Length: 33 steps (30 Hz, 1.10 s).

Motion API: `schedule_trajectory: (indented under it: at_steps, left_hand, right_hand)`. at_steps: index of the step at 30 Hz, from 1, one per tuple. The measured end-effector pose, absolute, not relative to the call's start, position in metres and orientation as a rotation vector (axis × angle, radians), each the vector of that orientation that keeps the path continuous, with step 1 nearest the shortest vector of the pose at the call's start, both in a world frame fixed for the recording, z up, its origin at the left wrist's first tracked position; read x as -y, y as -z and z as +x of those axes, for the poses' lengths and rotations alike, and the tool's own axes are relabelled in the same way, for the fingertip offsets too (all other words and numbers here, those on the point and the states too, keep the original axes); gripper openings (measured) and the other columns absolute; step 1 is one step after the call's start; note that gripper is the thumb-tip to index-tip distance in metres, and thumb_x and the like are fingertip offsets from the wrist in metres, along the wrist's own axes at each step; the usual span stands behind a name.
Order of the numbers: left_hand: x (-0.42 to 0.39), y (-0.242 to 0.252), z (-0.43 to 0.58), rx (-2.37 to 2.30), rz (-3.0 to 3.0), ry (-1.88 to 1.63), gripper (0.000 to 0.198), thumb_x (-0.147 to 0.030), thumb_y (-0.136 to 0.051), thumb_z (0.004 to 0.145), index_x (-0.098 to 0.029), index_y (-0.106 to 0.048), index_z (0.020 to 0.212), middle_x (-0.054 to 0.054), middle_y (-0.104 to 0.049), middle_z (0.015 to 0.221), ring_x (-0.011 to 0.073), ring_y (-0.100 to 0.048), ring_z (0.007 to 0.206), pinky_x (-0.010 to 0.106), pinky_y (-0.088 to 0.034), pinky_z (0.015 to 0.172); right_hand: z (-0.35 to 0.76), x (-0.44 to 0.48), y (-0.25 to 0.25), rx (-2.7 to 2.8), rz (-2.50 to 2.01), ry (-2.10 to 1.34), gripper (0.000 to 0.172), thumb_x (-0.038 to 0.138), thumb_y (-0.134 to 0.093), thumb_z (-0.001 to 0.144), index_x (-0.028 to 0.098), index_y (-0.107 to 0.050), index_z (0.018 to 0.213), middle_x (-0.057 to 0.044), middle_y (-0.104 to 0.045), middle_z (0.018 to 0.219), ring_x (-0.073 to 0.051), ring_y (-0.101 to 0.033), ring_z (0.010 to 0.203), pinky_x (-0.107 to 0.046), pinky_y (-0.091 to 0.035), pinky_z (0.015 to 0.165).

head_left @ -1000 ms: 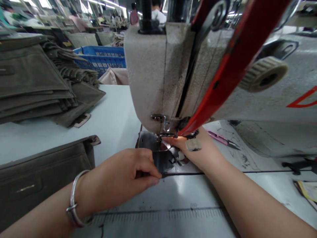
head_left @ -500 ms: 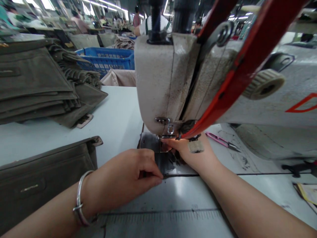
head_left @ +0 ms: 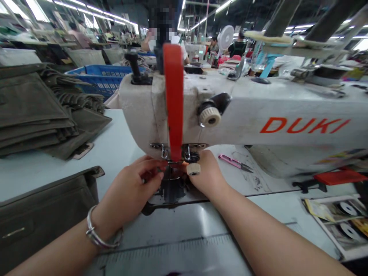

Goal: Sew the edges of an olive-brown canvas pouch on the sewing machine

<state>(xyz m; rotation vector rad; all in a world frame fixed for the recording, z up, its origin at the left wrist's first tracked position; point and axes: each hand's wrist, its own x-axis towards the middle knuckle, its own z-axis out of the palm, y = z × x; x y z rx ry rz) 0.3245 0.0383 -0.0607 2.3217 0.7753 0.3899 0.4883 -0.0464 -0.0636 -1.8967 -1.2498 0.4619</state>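
Observation:
A white sewing machine (head_left: 241, 115) with a red part down its front stands over a dark metal needle plate (head_left: 172, 191). My left hand (head_left: 132, 188), a silver bangle at its wrist, is at the left side of the needle, thumb and fingers pinched together; what they hold is too small to make out. From the right, my right hand (head_left: 205, 174) reaches in behind the presser area, its fingertips hidden by the machine's parts.
Grey-brown fabric pieces lie stacked (head_left: 31, 107) at the far left, with another piece (head_left: 48, 214) nearer. Pink thread snips (head_left: 234, 163) lie right of the needle. A blue crate (head_left: 97, 78) stands behind. A bobbin tray (head_left: 342, 245) sits at right.
The view has shifted, so more of the machine shows. My left hand has moved up from the plate's front edge to beside the needle. My right hand remains by the needle area.

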Motion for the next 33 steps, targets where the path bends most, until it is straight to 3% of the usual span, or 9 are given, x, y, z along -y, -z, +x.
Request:
schedule_trajectory:
  at_steps: [5,8,11,16,19,21,23,29,33]
  left_hand:
    - [-0.041,0.064,0.325,-0.749,2.279,-0.358,0.032,-0.037,-0.052,0.091,-0.019,-0.067,0.113,0.006,-0.071,0.105,0.0233,-0.066,0.093,0.038,-0.052,0.087]
    - [-0.043,0.065,0.324,-0.724,2.179,-0.342,0.029,-0.034,-0.052,0.091,-0.019,-0.068,0.111,0.006,-0.07,0.11,0.0228,-0.065,0.098,0.039,-0.049,0.095]
    - [-0.044,0.066,0.323,-0.724,2.122,-0.323,0.027,-0.029,-0.052,0.091,-0.02,-0.067,0.111,0.006,-0.071,0.109,0.0217,-0.066,0.098,0.038,-0.049,0.096]
    - [-0.044,0.068,0.32,-0.74,2.119,-0.304,0.028,-0.025,-0.051,0.092,-0.022,-0.064,0.116,0.004,-0.069,0.112,0.0212,-0.064,0.102,0.036,-0.049,0.095]
    - [-0.042,0.068,0.319,-0.745,2.124,-0.304,0.027,-0.028,-0.052,0.093,-0.022,-0.065,0.116,0.004,-0.068,0.115,0.0225,-0.063,0.106,0.037,-0.048,0.098]
    - [-0.041,0.068,0.319,-0.743,2.137,-0.304,0.027,-0.03,-0.052,0.093,-0.022,-0.065,0.116,0.004,-0.066,0.119,0.023,-0.062,0.107,0.038,-0.046,0.1]
    - [-0.041,0.068,0.318,-0.745,2.167,-0.301,0.026,-0.031,-0.052,0.093,-0.022,-0.065,0.114,0.004,-0.066,0.119,0.0227,-0.063,0.104,0.037,-0.046,0.099]
    - [-0.039,0.065,0.316,-0.77,2.205,-0.252,0.025,-0.029,-0.052,0.091,-0.023,-0.064,0.113,0.003,-0.066,0.117,0.0216,-0.064,0.099,0.035,-0.048,0.095]
    - [-0.037,0.064,0.316,-0.804,2.171,-0.213,0.028,-0.032,-0.052,0.092,-0.023,-0.062,0.116,0.003,-0.067,0.114,0.0235,-0.064,0.1,0.039,-0.048,0.094]
  right_hand:
    - [0.502,0.067,0.051,1.388,-2.035,-0.373,0.01,0.012,-0.063,0.079,0.017,-0.071,0.077,-0.004,-0.069,0.077,-0.017,-0.063,0.074,-0.024,-0.042,0.064]
    - [0.526,0.095,0.048,1.37,-2.259,-0.113,0.017,0.014,-0.054,0.088,0.014,-0.071,0.091,-0.013,-0.067,0.092,-0.026,-0.061,0.087,-0.034,-0.041,0.075]
    - [0.546,0.119,0.056,1.513,-2.672,0.224,0.026,0.027,-0.046,0.096,0.011,-0.066,0.1,-0.019,-0.061,0.094,-0.03,-0.06,0.083,-0.039,-0.042,0.073]
    - [0.549,0.132,0.07,1.674,-2.638,0.3,0.026,0.04,-0.05,0.096,0.017,-0.061,0.091,-0.012,-0.058,0.09,-0.026,-0.058,0.079,-0.036,-0.043,0.074]
    - [0.546,0.131,0.07,1.675,-2.6,0.309,0.018,0.033,-0.059,0.091,0.018,-0.058,0.081,-0.008,-0.059,0.086,-0.024,-0.059,0.079,-0.034,-0.042,0.072]
    - [0.547,0.131,0.068,1.622,-2.615,0.278,0.01,0.025,-0.064,0.087,0.017,-0.058,0.086,-0.006,-0.061,0.084,-0.022,-0.06,0.075,-0.032,-0.041,0.066]
    - [0.549,0.13,0.068,1.579,-2.65,0.228,0.015,0.023,-0.067,0.084,0.017,-0.059,0.096,-0.005,-0.063,0.082,-0.022,-0.062,0.072,-0.031,-0.04,0.062]
    - [0.554,0.132,0.074,1.82,-2.506,0.421,0.007,0.014,-0.057,0.087,0.016,-0.062,0.09,-0.007,-0.063,0.084,-0.026,-0.061,0.082,-0.036,-0.042,0.072]
    - [0.553,0.133,0.074,1.704,-2.513,0.481,0.008,0.019,-0.049,0.091,0.018,-0.057,0.09,-0.006,-0.062,0.088,-0.025,-0.061,0.077,-0.035,-0.039,0.062]
